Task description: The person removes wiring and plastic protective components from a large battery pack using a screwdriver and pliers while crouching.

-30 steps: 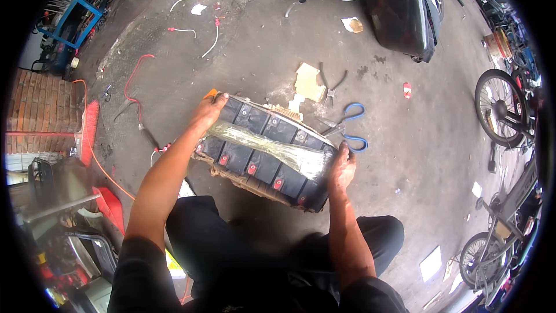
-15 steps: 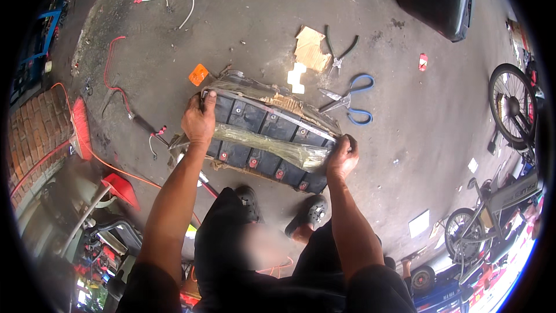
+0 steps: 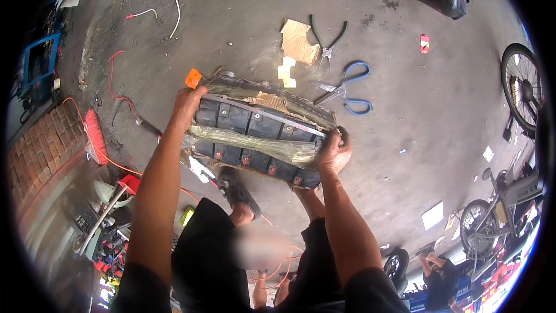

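Observation:
A battery pack (image 3: 234, 117) made of several black blocks in two rows hangs between my hands. Yellowish clear tape (image 3: 255, 142) wraps it lengthwise, and torn cardboard clings to its far edge. My left hand (image 3: 188, 106) grips the left end; my right hand (image 3: 335, 150) is closed round the right end, the fingertips partly hidden. Beyond the pack lie blue-handled scissors (image 3: 342, 89) and dark-handled pliers (image 3: 327, 51). Near the left hand is an orange tag (image 3: 193, 78).
Cardboard (image 3: 298, 40) and a pale yellow scrap (image 3: 286, 73) lie on the floor. Cables with red ends (image 3: 176, 8) are at far left, a red broom (image 3: 95, 133) at left. An orange hose (image 3: 116, 166) runs near my feet. Bicycles (image 3: 472, 226) stand at right.
Floor things have shifted in view as I move with the pack. My left foot has stepped forward, and my right foot is now mostly hidden under the pack. Both hands keep their grip.

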